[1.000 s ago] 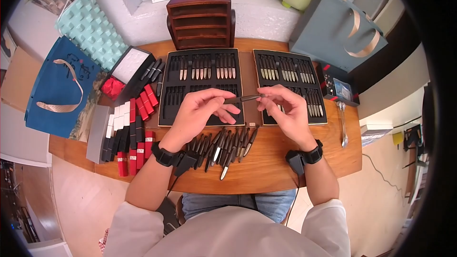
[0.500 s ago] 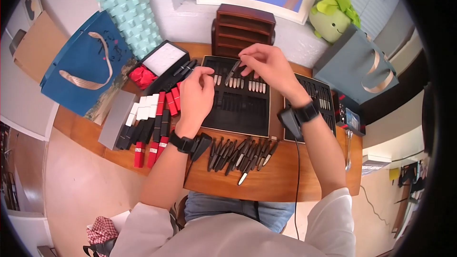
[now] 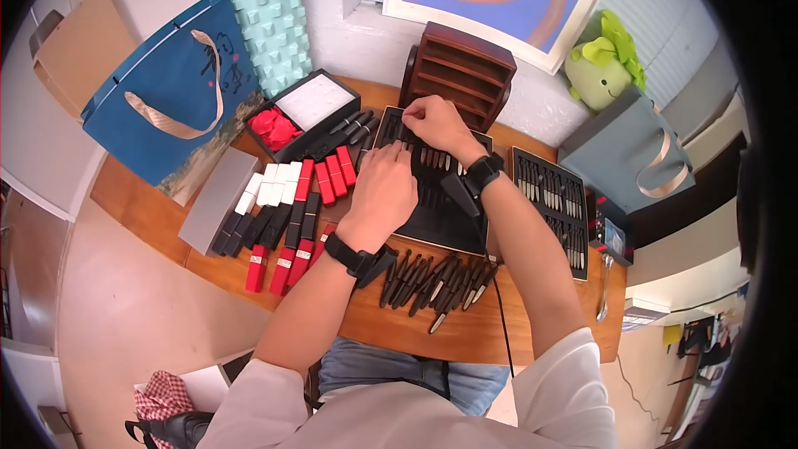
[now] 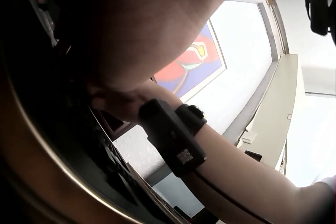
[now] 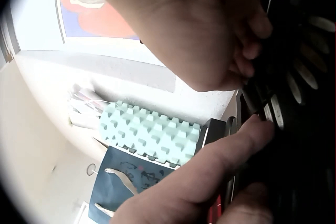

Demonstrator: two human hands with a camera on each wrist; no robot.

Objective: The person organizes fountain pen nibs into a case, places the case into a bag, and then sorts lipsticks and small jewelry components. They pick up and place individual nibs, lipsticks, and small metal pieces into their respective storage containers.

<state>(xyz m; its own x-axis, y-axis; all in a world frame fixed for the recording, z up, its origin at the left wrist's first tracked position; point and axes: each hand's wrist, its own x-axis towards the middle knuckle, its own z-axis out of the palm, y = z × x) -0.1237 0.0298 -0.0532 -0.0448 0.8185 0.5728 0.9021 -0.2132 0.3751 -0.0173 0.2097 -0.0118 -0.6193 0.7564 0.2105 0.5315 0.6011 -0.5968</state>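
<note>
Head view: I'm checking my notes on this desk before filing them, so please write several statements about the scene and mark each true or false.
1. Both hands are over the black tray nearer the red boxes. True: the left hand rests on that tray and the right hand works at its far edge.
2. The loose dark pens lie inside the wooden organizer. False: the pens lie on the table's near side; the organizer stands by the wall.
3. The green plush toy sits behind a grey gift bag. True.
4. The blue gift bag is on the person's right. False: the blue bag lies to the left.
</note>
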